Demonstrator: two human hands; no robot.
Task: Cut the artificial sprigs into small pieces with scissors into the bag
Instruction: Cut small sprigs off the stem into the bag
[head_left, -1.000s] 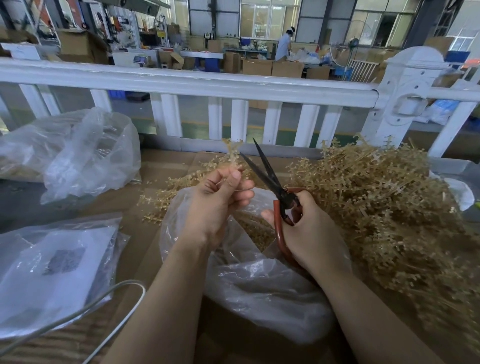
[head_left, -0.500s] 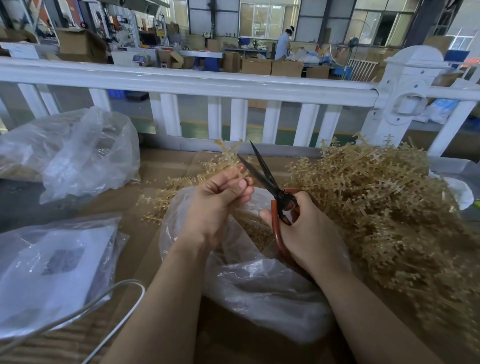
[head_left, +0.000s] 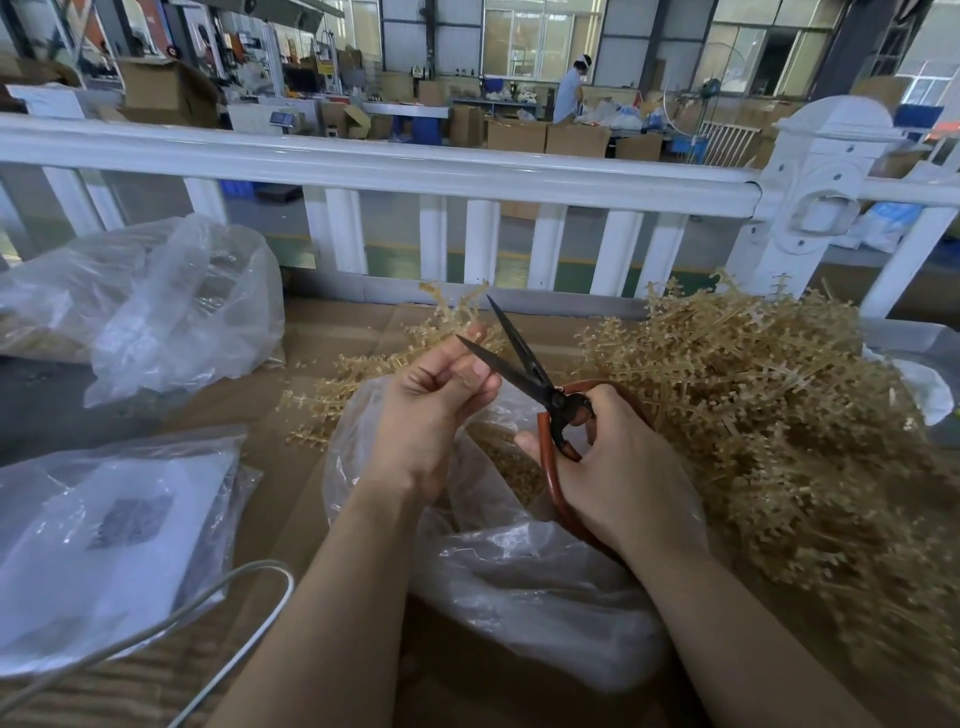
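Sprig (head_left: 457, 317) is pinched by left hand (head_left: 434, 410) w/ fingertips (head_left: 480, 371) touching open scissors (head_left: 524, 364) gripped by right hand (head_left: 613, 467); fingers could be nicked, pieces dropped outside bag (head_left: 519, 587).

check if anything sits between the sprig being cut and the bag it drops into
Nothing visible does. The left hand pinches the sprig at the open scissors gripped by the right hand, above the clear bag, whose mouth lies open below.

The left hand (head_left: 431, 410) has lifted the thin beige plastic sprig (head_left: 454, 317) higher. The black-bladed scissors with red handles (head_left: 524, 364) now reach its fingertips (head_left: 475, 371), the blades slightly more open.
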